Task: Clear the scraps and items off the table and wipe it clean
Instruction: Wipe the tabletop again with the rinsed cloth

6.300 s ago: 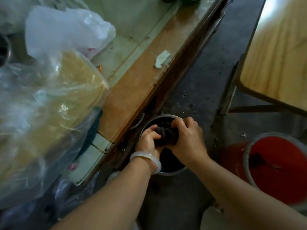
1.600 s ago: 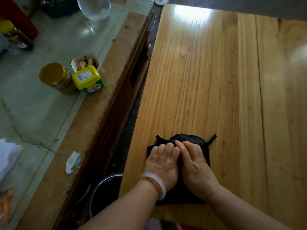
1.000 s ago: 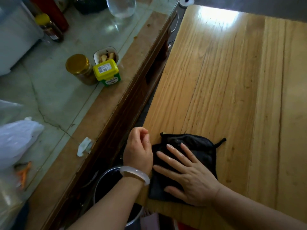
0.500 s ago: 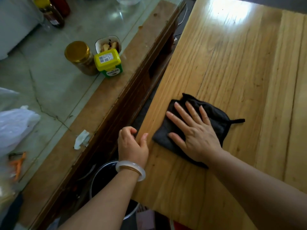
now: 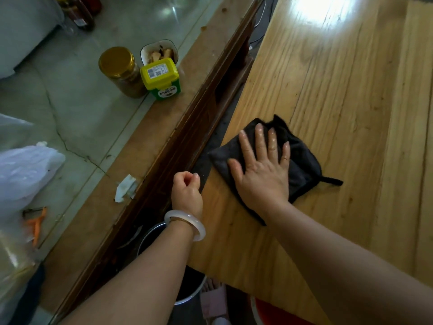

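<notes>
Dark cloth (image 5: 302, 160) lies near the table's (image 5: 351, 90) left edge, pinned under the right grip (image 5: 262, 174), fingers flat and spread. Left grip (image 5: 186, 193) curled, empty, at that edge. Cloth judged soft, limp, light; best driven by palm pressure at its centre.

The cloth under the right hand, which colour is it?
The cloth is black or very dark grey, shown in the head view.
</notes>
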Tool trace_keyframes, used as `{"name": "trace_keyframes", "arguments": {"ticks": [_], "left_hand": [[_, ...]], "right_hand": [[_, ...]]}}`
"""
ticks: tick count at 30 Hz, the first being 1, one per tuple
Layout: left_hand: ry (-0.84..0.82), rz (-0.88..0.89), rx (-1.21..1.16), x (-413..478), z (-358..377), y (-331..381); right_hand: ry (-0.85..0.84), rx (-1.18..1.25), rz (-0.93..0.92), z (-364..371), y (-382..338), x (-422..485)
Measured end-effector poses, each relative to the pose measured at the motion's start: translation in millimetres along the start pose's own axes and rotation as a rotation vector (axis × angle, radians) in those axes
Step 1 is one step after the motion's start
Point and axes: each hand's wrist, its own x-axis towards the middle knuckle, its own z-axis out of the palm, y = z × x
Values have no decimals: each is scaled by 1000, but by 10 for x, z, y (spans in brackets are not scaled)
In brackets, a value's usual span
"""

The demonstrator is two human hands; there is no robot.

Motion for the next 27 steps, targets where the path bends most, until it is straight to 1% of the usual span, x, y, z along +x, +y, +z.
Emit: {"name": "trace_keyframes", "arguments": {"ticks": [2,5,7,9,10,12,13,16,19,21,23,24,27], "left_hand": [[17,-61,-85,34,-29,-18],[24,-212,-332,74,-71,-31],[16,-275,-411,131,-100,-40],[-36,-286,-359,200,-135,-55],[-71,-269,-252,218,-151,-54],[-122,-202,18,211,-178,-31],[-108,-164,114,201,-179,-28],[39,-30,219,124,-135,27],[146,168,304,36,-68,35],[164,363,392,-27,-17,43],[146,533,458,-81,76,70],[124,588,484,-103,124,83],[56,676,528,-126,320,128]], "right_hand": [[-14,-8,-102,55,-83,-183],[-21,6,-227,155,-153,-439],[-33,8,-306,191,-178,-599],[-59,1,-408,216,-176,-736],[-73,4,-474,216,-162,-799],[-113,9,-635,215,-107,-893],[-136,-3,-730,216,-74,-927],[-194,-71,-978,218,47,-957],[-260,-106,-1103,186,183,-916],[-272,-123,-1136,145,315,-891],[-258,-141,-1111,102,499,-872],[-246,-141,-1079,78,590,-861],[-223,-119,-944,-6,839,-789]]}}
